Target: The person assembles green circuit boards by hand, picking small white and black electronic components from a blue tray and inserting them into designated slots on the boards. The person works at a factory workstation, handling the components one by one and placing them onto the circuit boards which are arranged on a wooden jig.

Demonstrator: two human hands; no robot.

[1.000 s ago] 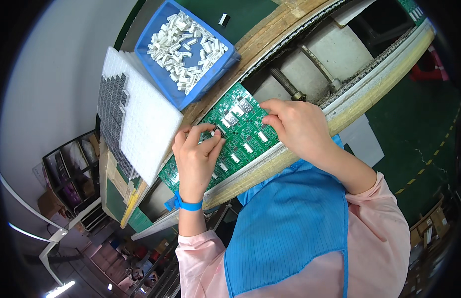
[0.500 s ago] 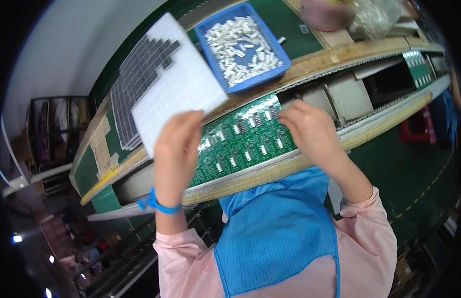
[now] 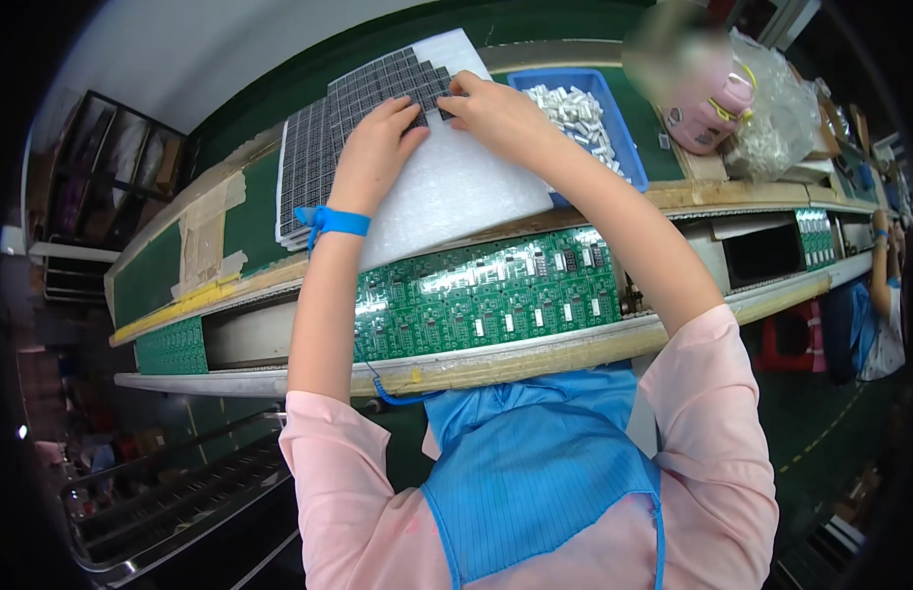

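Observation:
A white foam sheet [image 3: 456, 202] carries closely packed rows of small black block-shaped components [image 3: 373, 87]. My left hand [image 3: 380, 147], with a blue band on its wrist, is at the near edge of the rows, its thumb and fingers pinched at a black component. To its right my right hand [image 3: 496, 113] pinches at another, at the right edge of the rows. My fingers partly cover both components. Nearer to me, a panel of green circuit boards [image 3: 447, 310] lies in the conveyor track, bearing white connectors and a few black components.
A blue bin [image 3: 629, 147] of white connectors stands right of the foam. Farther right are a pink container [image 3: 707, 113] and a clear plastic bag [image 3: 771, 118]. More green boards [image 3: 171, 346] sit along the track. Another person's arm [image 3: 880, 261] shows at the far right.
Both hands have moved from over the circuit boards up to the black components on the foam. The view has shifted, and the boards sit slightly lower in it.

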